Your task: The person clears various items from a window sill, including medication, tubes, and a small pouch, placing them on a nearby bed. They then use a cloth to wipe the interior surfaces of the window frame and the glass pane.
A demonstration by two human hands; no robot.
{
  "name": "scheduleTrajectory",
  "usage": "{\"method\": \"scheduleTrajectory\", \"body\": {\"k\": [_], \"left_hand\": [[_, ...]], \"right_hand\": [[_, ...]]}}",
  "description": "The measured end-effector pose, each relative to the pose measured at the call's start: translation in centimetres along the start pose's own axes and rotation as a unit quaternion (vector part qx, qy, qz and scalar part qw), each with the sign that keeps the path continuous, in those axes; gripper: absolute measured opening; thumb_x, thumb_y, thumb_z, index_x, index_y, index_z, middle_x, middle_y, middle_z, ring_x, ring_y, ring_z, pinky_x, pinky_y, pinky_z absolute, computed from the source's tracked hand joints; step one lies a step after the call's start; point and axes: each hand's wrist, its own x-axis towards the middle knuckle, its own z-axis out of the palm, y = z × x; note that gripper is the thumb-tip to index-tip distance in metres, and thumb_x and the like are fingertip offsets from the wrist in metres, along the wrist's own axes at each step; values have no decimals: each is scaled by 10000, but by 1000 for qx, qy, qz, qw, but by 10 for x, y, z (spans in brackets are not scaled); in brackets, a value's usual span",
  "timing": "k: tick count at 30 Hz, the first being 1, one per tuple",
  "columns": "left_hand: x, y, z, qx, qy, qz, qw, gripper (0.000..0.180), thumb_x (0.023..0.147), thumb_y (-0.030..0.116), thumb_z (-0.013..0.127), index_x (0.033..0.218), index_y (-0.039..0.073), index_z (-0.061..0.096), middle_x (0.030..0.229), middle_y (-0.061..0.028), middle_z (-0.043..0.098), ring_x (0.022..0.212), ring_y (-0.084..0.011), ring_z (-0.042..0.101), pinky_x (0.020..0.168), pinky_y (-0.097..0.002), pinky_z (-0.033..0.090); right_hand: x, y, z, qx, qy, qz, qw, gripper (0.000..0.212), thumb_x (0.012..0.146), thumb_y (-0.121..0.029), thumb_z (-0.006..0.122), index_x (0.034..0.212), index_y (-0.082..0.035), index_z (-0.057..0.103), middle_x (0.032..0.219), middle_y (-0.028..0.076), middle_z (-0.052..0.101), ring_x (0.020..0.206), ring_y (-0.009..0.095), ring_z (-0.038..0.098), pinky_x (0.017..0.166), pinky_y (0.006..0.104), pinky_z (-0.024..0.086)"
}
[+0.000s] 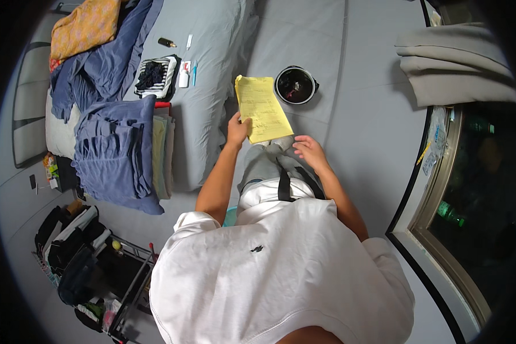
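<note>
My left hand point(238, 129) grips the lower left edge of a yellow notepad point(262, 109), its thumb on the front. Handwriting covers the top sheet, too small to make out. The pad is held out in front of my legs, slightly tilted. My right hand point(310, 151) is just off the pad's lower right corner, fingers apart, holding nothing. Beyond the pad, a round dark-lined bin point(296, 85) with a pale rim stands on the grey floor, some rubbish inside.
Left is a grey-sheeted bed point(196, 123) with folded blue blankets point(114, 152), a striped basket point(153, 75) of dark cloth and small items. A loaded cart point(123, 275) stands behind left. A window point(464, 212) and grey curtain point(450, 63) line the right.
</note>
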Motion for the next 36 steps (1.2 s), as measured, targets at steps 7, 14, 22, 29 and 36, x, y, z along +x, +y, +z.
{"method": "scheduleTrajectory", "body": {"k": [7,14,22,29,36], "left_hand": [[9,-20,-74,203,99,-19,974,503,840,118,666,1302,-26,528,1163,-209,669,1095,-316,642,940,-381,485],[18,23,-36,341,-58,49,937,592,832,328,727,1286,-5,545,1162,-245,655,1074,-375,644,923,-421,503],[-32,113,169,239,-349,170,890,468,851,288,704,1244,63,581,1104,-185,682,1012,-319,672,845,-414,532],[-97,165,263,217,-473,214,826,397,877,242,678,1212,49,592,1041,-156,693,886,-265,698,791,-369,542],[-136,135,330,277,-518,234,775,362,888,216,667,1190,26,605,1036,-149,702,866,-250,690,776,-371,537]], "right_hand": [[7,1,27,11,26,14,1000,325,900,-166,643,1194,-37,595,992,72,697,807,114,637,677,247,476],[-6,14,29,5,58,15,998,348,907,-173,628,1226,-43,586,1068,76,690,825,123,646,667,236,464],[-45,15,-13,119,213,-27,969,344,949,-172,588,1265,-40,561,1086,61,673,874,120,637,738,245,488],[-96,2,-72,229,387,-142,882,297,928,-140,607,1196,-12,611,1043,80,689,849,134,639,731,259,492],[-144,22,-126,230,549,-201,778,187,936,-121,594,1072,-18,671,944,57,711,807,126,643,743,267,503]]}}
